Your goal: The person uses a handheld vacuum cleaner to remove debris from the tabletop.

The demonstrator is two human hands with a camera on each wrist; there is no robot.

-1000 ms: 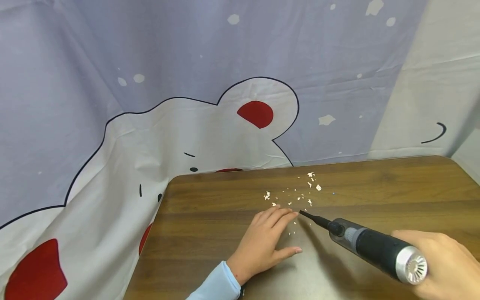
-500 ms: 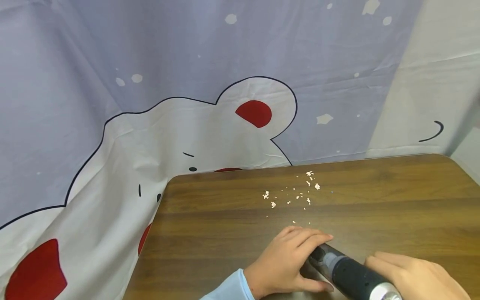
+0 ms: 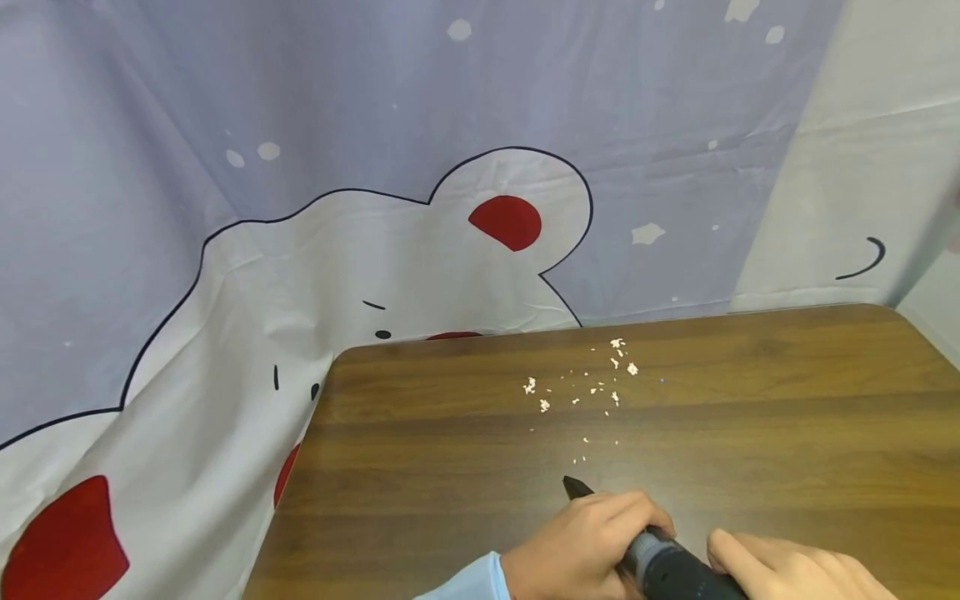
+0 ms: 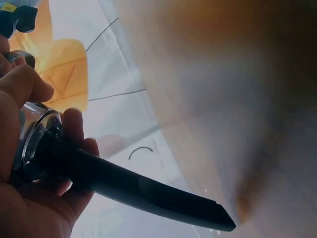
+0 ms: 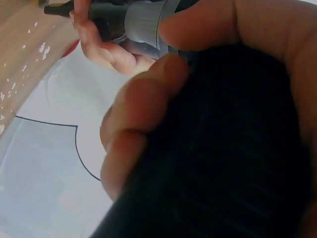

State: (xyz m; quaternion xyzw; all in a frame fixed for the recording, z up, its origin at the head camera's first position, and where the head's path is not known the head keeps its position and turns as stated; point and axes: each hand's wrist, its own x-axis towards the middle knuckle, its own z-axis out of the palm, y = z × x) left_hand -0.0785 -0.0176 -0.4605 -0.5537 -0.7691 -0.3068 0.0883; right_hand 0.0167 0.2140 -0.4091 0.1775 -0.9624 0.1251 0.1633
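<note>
Black handheld vacuum (image 3: 686,577) is over the near part of the wooden table (image 3: 420,442), slanting in from the table's near side, front end aimed toward the table's left. Right hand (image 3: 795,568) is over that same near part, fingers curled round the vacuum's dark handle (image 5: 223,148), thumb across the top in the right wrist view. Left hand (image 3: 588,542), also above the table's near part, grips the vacuum's front, fingers wrapped about the clear section (image 4: 30,119) just behind the nozzle. Nozzle (image 3: 573,486) is long, black, slant-cut; its tip pokes out past the left hand over the table, can't tell if it touches the surface. White scraps (image 3: 544,406) lie scattered from the table's middle toward its far edge, several in small clumps; a few tiny bits sit near the nozzle tip. Small blue speck (image 3: 662,380) on the table's far half, right of the scraps. Light blue sleeve (image 3: 472,581) at the table's near side. Lilac and white curtain (image 3: 337,100) hangs behind the table and along its left side, red patches (image 3: 506,222) printed on it.
</note>
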